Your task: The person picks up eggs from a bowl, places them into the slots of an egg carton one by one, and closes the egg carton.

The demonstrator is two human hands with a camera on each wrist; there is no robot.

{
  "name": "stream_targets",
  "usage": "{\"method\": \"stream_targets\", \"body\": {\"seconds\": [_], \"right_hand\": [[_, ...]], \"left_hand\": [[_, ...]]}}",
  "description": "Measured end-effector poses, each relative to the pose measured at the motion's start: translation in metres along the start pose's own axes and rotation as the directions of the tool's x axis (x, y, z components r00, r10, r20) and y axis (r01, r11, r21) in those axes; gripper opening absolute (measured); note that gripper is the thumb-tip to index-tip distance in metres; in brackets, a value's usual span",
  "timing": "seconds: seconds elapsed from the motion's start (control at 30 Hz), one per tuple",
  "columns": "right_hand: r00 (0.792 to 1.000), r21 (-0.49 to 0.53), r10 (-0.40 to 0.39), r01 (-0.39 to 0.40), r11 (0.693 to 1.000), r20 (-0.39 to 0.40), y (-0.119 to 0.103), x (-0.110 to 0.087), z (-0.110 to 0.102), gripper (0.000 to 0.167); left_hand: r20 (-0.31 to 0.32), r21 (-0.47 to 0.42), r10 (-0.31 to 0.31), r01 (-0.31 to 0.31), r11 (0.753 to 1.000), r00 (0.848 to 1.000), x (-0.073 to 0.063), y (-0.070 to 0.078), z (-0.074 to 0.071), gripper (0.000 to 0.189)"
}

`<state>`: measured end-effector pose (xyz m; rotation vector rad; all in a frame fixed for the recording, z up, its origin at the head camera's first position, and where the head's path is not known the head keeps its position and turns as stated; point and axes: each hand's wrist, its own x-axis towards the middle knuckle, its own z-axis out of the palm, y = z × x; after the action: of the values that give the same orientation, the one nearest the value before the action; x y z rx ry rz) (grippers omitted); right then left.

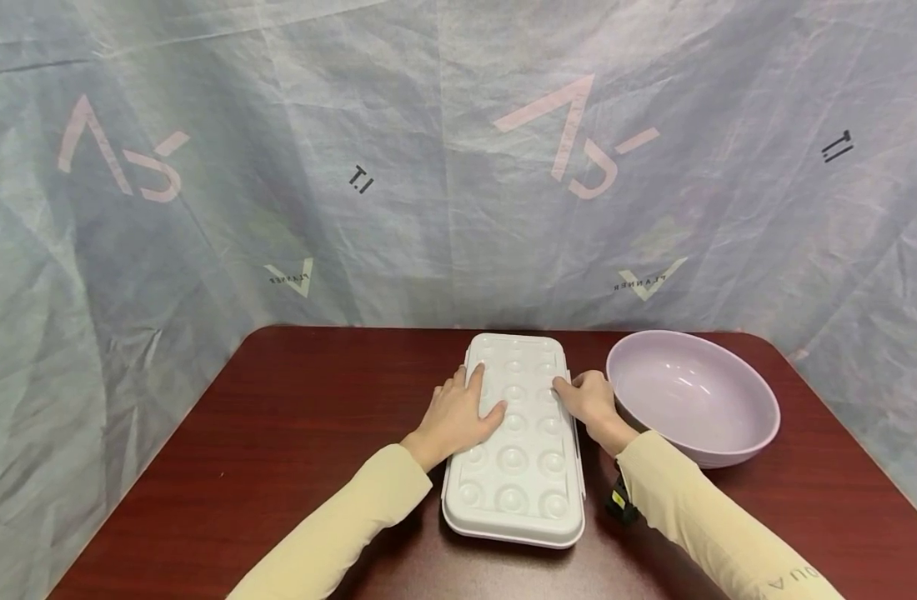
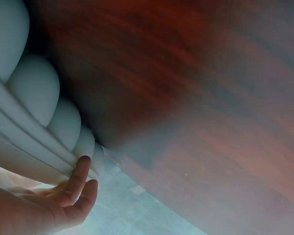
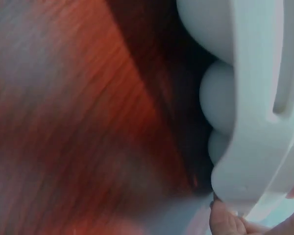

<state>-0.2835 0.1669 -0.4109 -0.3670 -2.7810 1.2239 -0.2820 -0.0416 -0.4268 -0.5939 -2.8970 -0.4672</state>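
A closed white egg box (image 1: 513, 458) with rows of round bumps on its lid lies lengthwise on the table. My left hand (image 1: 456, 417) rests along its left side, thumb spread over the lid and fingertips at the long edge. In the left wrist view, the fingers (image 2: 78, 183) touch the rim above rounded egg cups (image 2: 34, 88). On the opposite side, my right hand (image 1: 589, 400) pinches the box's right edge, thumb on the lid and the other fingers curled by the side. A side clip (image 3: 257, 98) shows large in the right wrist view. The box's contents are hidden.
A wide lilac bowl (image 1: 691, 400) stands on the right of the dark red wooden table (image 1: 278, 467), close beside my right hand. Behind the table's far edge hangs a grey printed cloth (image 1: 398, 225).
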Motion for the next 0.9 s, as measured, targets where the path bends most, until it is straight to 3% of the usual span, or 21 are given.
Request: {"method": "stream_targets", "body": {"seconds": [0.33, 0.7, 0.9], "right_hand": [[0.992, 0.083, -0.039, 0.029, 0.996, 0.118, 0.005, -0.002, -0.006, 0.037], [0.993, 0.075, -0.096, 0.091, 0.993, 0.073, 0.005, -0.006, -0.008, 0.044], [0.996, 0.094, -0.057, 0.050, 0.994, 0.073, 0.003, -0.006, -0.007, 0.042]], "left_hand": [[0.027, 0.031, -0.008, 0.007, 1.000, 1.000, 0.002, -0.002, 0.000, 0.075], [0.061, 0.042, 0.029, -0.031, 0.999, 0.998, 0.005, -0.007, -0.005, 0.076], [0.061, 0.039, 0.029, -0.032, 0.999, 0.998, 0.005, -0.010, -0.006, 0.075]]}}
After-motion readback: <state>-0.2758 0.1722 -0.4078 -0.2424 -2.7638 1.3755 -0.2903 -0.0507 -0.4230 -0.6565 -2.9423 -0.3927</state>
